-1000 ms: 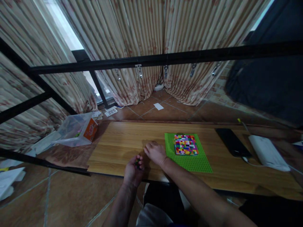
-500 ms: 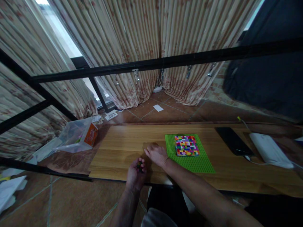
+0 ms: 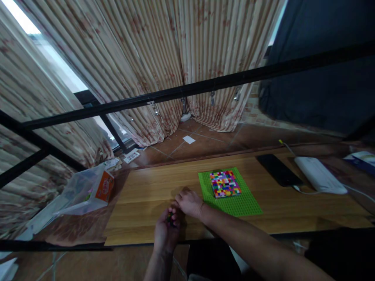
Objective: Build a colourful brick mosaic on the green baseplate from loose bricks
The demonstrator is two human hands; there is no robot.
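My left hand (image 3: pixel 167 230) is palm up above the near edge of the wooden table (image 3: pixel 137 195), its fingers curled round a few small dark and coloured toy bricks (image 3: pixel 170 219). My right hand (image 3: pixel 190 203) is just beside it, palm down, fingers bent in towards the left fingertips. What the right fingers hold, if anything, is hidden. To the right of my hands lies a green studded baseplate (image 3: pixel 244 207). On it sits a square block of many-coloured building bricks (image 3: pixel 225 184).
A black phone (image 3: pixel 278 170) with a cable and a white box-like device (image 3: pixel 320 175) lie on the right of the table. Beyond its left end stands a clear plastic bin (image 3: pixel 79 197) with an orange label. A black metal bar (image 3: pixel 205 86) crosses before the curtains.
My right hand's fingers have come closer to the left hand, which still holds the small bricks. The camera view has tilted and shifted; the brick block stays on the baseplate.
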